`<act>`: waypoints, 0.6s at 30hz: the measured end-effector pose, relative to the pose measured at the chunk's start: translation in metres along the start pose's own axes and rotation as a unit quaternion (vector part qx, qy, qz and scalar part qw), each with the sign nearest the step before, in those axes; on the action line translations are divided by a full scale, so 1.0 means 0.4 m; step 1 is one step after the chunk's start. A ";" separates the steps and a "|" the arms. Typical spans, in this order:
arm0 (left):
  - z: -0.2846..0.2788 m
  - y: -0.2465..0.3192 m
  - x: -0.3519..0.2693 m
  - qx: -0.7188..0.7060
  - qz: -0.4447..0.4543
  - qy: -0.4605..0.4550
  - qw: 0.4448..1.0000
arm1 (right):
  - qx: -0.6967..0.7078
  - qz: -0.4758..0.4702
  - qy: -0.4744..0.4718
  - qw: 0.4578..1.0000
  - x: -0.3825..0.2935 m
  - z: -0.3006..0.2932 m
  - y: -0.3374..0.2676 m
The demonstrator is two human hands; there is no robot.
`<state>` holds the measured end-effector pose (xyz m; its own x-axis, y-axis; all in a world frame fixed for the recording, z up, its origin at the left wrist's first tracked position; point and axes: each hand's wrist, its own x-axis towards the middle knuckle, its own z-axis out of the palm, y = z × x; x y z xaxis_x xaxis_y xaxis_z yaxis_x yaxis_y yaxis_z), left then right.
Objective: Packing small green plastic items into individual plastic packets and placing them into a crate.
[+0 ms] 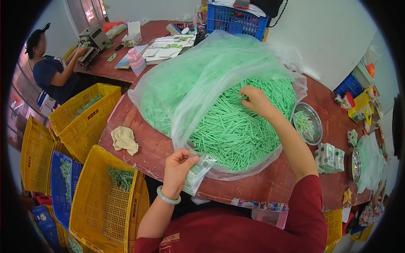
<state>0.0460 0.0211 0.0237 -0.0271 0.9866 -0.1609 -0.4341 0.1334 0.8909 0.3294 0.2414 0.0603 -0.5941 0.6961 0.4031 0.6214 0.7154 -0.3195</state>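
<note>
A big heap of thin green sticks [234,132] lies in a large clear plastic bag [202,85] on the red-brown table [221,189]. Near the table's front edge, my left hand [178,169] pinches a small printed plastic packet [198,170] between thumb and fingers. That wrist wears a pale bangle. My right hand [255,99] reaches into the upper part of the heap, its fingers curled at the sticks; whether it grips any is hard to see. A metal bowl [319,126] with loose pale and green sticks stands to the right of the heap.
Stacked packets [329,156] stand at the right. A beige cloth [124,139] lies on the left. Yellow crates [95,196] and a blue crate [60,186] crowd the floor at left. A co-worker [50,69] works at a machine [96,38]; a pink bottle [136,58] stands nearby.
</note>
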 end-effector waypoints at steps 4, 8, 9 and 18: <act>0.030 0.009 0.013 0.019 0.003 0.004 1.000 | 0.138 0.130 0.048 0.981 -0.013 -0.048 -0.014; 0.055 -0.006 0.047 0.194 0.096 0.000 0.976 | 0.329 0.246 0.050 0.910 -0.046 -0.100 -0.020; 0.064 -0.010 0.059 0.286 0.170 -0.007 0.943 | 0.418 0.259 0.078 0.867 -0.057 -0.104 -0.025; 0.125 0.002 0.118 0.286 0.154 -0.061 0.944 | 0.590 0.275 0.100 0.752 -0.128 -0.125 -0.084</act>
<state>0.0895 0.0726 0.0381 0.0461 0.9856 0.1629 0.1366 -0.1678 0.9763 0.3646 0.1787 0.0933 -0.2498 0.9682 0.0143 -0.2108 -0.0399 -0.9767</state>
